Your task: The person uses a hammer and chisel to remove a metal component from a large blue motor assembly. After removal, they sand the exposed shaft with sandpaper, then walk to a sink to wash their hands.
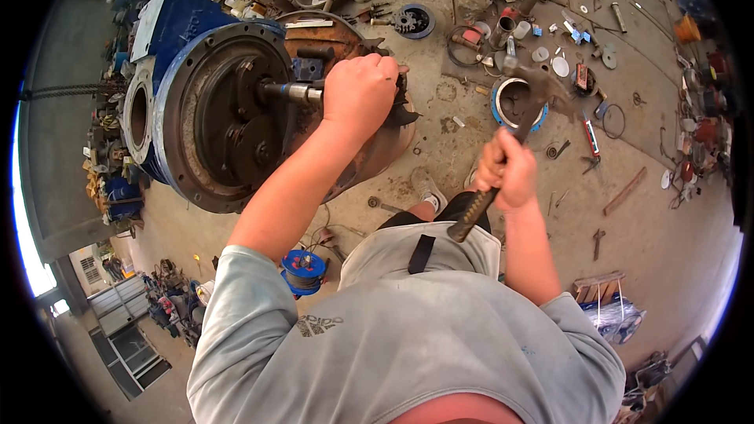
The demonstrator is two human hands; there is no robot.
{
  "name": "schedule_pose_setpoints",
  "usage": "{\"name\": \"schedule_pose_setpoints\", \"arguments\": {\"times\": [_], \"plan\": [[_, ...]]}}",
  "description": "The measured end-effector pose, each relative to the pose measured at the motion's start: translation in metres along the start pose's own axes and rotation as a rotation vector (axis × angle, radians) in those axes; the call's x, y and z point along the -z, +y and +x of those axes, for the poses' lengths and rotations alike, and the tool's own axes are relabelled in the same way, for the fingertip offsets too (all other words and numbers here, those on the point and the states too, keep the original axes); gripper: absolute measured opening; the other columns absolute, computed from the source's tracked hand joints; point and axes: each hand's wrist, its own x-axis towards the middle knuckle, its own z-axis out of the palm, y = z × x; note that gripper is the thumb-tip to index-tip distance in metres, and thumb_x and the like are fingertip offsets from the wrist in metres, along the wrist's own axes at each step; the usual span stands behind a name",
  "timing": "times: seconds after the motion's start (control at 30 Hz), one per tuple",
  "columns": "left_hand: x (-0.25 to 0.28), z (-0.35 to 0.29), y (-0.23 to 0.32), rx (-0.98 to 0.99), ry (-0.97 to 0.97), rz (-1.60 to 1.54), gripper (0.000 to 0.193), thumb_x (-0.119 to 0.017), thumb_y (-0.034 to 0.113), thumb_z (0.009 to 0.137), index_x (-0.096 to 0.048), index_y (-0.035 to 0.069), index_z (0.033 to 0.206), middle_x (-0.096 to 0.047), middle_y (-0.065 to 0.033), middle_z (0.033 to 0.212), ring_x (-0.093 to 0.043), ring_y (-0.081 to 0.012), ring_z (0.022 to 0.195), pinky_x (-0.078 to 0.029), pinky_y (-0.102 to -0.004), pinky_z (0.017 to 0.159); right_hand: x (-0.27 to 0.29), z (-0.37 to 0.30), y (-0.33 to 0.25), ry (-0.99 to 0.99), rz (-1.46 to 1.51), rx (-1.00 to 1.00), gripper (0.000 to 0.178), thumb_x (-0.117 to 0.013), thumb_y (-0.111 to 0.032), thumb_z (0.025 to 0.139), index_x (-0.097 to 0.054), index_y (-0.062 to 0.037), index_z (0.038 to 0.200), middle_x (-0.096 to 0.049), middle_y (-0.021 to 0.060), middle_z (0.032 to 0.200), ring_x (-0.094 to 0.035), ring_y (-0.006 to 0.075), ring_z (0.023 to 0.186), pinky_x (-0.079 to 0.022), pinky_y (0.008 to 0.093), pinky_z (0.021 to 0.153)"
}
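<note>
My right hand [509, 169] is closed round the handle of a hammer [479, 208], whose blurred head is raised up and to the right, away from the machine. At the left stands a large blue-and-rust machine housing [206, 106] with a bolted round flange and dark gear-like parts inside. From it a metal shaft [297, 93] with a bright collar reaches toward my left hand [361, 90]. The fingers of that hand are curled closed at the shaft's outer end; what they grip is hidden. A dark, jagged piece [405, 112] shows just beyond my knuckles.
A blue-rimmed ring part [519, 106] lies on the concrete floor under the hammer. Loose fittings, tubes and a caulking tube [591, 137] are scattered at the right. A blue cable reel [303, 271] sits near my left elbow. A wood strip [625, 191] lies far right.
</note>
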Motion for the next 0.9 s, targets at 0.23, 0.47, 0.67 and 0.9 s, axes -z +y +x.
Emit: {"name": "schedule_pose_setpoints", "arguments": {"times": [0.23,0.47,0.67,0.9], "plan": [[0.002,-0.007,-0.009,-0.012,0.019,0.046,0.013,-0.072,0.018,0.080,-0.061,0.011,0.079,-0.064,-0.0038,0.074,-0.068,-0.0247,0.074,-0.051,-0.0385,0.066,0.015,-0.002,-0.043,0.026,0.257,0.416,0.043,-0.042,-0.034,0.108,-0.035,-0.0163,0.069,-0.030,-0.0050,0.052,-0.023,0.0083,0.040,-0.025,0.0281,0.040],[0.001,-0.004,-0.004,0.000,-0.060,0.026,0.020,-0.077,0.012,0.073,-0.058,0.010,0.080,-0.063,-0.0071,0.079,-0.067,-0.0289,0.080,-0.052,-0.0402,0.071,-0.066,0.006,0.067,-0.170,0.051,-0.341,0.036,-0.059,-0.029,0.103,-0.046,-0.0116,0.074,-0.037,-0.0008,0.055,-0.035,0.0142,0.041,-0.034,0.0355,0.044],[0.004,-0.001,0.003,-0.013,-0.028,-0.022,0.018,-0.076,0.012,0.075,-0.059,0.010,0.079,-0.064,-0.0075,0.077,-0.067,-0.0293,0.079,-0.052,-0.0409,0.071,-0.007,-0.006,0.033,-0.004,0.038,0.016,0.043,-0.049,-0.031,0.106,-0.038,-0.0143,0.068,-0.030,-0.0019,0.050,-0.031,0.0120,0.039,-0.031,0.0330,0.040],[0.003,-0.005,-0.005,0.048,-0.039,-0.024,0.018,-0.076,0.014,0.077,-0.059,0.009,0.079,-0.064,-0.0078,0.077,-0.067,-0.0301,0.079,-0.052,-0.0422,0.069,0.015,-0.001,-0.047,0.111,0.236,0.419,0.044,-0.043,-0.035,0.108,-0.036,-0.0159,0.068,-0.031,-0.0039,0.052,-0.026,0.0096,0.040,-0.029,0.0290,0.040]]}}
